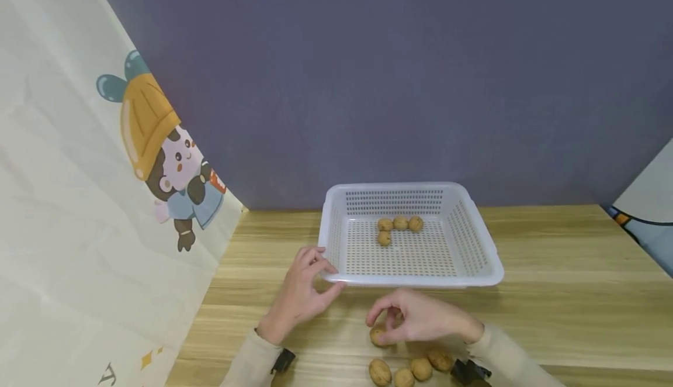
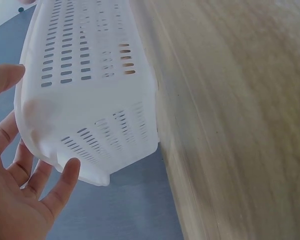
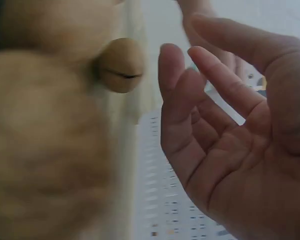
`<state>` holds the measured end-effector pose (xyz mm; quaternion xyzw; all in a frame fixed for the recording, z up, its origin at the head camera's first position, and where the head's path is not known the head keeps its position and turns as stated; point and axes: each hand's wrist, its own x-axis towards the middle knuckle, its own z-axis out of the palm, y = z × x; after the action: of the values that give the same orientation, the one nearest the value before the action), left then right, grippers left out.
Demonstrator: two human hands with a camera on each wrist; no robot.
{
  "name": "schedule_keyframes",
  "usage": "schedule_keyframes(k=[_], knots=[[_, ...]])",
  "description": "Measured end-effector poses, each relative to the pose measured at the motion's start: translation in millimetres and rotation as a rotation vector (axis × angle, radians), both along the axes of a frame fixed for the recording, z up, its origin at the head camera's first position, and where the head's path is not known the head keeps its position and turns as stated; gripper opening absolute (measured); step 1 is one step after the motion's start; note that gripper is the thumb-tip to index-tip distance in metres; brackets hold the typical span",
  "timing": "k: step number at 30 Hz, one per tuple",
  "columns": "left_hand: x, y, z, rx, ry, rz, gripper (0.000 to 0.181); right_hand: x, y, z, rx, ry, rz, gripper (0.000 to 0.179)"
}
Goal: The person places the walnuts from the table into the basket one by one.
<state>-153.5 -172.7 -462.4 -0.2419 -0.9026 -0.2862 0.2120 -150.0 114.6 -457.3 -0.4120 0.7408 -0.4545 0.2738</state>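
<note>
A white perforated plastic basket [image 1: 420, 280] stands on the wooden table with several walnuts [image 1: 401, 223] inside, towards its back wall. My left hand [image 1: 305, 287] holds the basket's near left corner, thumb at the front rim and fingers over the side. In the left wrist view its fingertips [image 2: 70, 170] lie around that corner. My right hand [image 1: 420, 317] is in front of the basket, over a single walnut [image 1: 377, 335]. The right wrist view shows its bent fingers apart from the nearest walnut [image 3: 122, 65], nothing between them and the thumb.
Several more walnuts [image 1: 420, 368] lie at the near edge of the view, below the right hand. A dark grey-blue panel [image 1: 394, 83] rises behind the table [image 1: 568, 282]. On the left hangs a pale sheet with a cartoon figure [image 1: 179, 159].
</note>
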Motion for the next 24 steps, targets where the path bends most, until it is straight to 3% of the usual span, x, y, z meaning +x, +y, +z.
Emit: schedule_keyframes(k=[11, 15, 24], knots=[[0.7, -0.1, -1.8, 0.008, -0.031, 0.003, 0.024, -3.7, 0, -26.1, 0.036, -0.029, 0.007, 0.030], [0.9, -0.3, -1.4, 0.010, -0.030, 0.004, 0.024, -5.5, 1, -29.7, 0.051, -0.039, 0.005, 0.032], [-0.6, -0.2, -0.1, 0.000, 0.005, 0.000, 0.024, -8.8, 6, -30.1, 0.066, -0.157, 0.006, 0.033]])
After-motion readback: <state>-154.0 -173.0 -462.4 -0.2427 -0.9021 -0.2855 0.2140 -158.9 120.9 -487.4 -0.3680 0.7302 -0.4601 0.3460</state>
